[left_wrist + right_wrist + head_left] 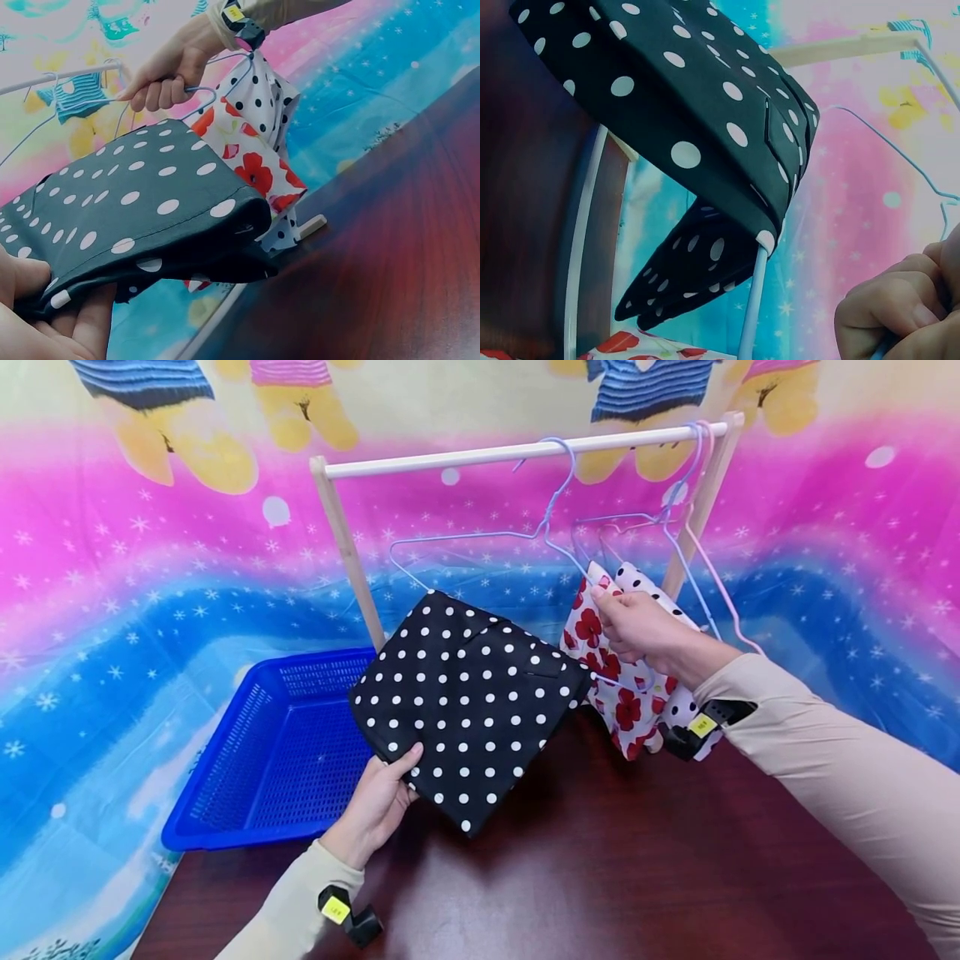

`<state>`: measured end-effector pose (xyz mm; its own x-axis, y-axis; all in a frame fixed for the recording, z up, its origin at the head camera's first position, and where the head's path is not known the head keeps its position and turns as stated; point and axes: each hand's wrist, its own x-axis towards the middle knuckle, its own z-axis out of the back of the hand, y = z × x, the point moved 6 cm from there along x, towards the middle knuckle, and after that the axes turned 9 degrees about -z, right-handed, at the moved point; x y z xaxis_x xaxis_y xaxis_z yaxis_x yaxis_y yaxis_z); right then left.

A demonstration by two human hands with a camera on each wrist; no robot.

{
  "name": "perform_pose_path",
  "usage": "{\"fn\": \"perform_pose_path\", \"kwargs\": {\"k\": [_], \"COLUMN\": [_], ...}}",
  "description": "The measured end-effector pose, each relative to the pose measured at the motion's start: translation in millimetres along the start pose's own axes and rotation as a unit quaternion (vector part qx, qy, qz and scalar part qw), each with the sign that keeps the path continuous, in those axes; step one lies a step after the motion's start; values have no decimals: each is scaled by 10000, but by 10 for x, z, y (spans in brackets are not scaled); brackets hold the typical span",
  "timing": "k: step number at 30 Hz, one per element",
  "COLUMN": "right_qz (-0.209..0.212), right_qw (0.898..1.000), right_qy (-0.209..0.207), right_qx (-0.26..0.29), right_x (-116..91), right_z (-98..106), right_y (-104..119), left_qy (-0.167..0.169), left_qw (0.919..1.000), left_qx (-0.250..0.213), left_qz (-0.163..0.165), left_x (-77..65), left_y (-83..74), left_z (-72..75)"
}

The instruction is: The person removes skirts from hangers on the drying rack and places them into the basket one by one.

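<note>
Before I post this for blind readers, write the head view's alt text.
A person's left hand holds black polka-dot cloth on a blue hanger hooked over a rail; the right hand grips the hanger. A blue basket stands at left.

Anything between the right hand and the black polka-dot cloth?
Nothing visible but the light blue hanger itself: the right hand grips its wire, which runs to the black polka-dot cloth. The red-flowered cloth hangs behind, not in the gap.
</note>
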<state>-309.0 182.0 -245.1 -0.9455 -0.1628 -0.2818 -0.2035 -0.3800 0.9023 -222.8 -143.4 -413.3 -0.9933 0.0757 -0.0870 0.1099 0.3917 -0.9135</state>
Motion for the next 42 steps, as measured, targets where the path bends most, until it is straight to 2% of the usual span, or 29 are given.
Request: {"fn": "perform_pose_path", "kwargs": {"k": [9, 16, 26, 35, 42], "right_qz": [-5, -6, -20, -16, -54], "right_qw": [9999, 9999, 9999, 9999, 9999], "right_qy": [-58, -105, -128, 15, 62], "right_qx": [120, 89, 58, -135, -83], "right_x": [1, -3, 19, 1, -27], "right_z": [-21, -8, -1, -69, -143], "right_y": [-7, -10, -23, 10, 13], "left_qy": [-42, 63, 291, 282, 340], "left_qw": [10000, 9999, 9994, 9994, 9989], "left_qx": [50, 51, -151, -198, -231], "left_qz": [20, 144, 142, -95, -212], "left_x": [-24, -32, -39, -32, -1], "left_y": [72, 103, 12, -59, -120], "left_z": [-28, -30, 1, -8, -61]}}
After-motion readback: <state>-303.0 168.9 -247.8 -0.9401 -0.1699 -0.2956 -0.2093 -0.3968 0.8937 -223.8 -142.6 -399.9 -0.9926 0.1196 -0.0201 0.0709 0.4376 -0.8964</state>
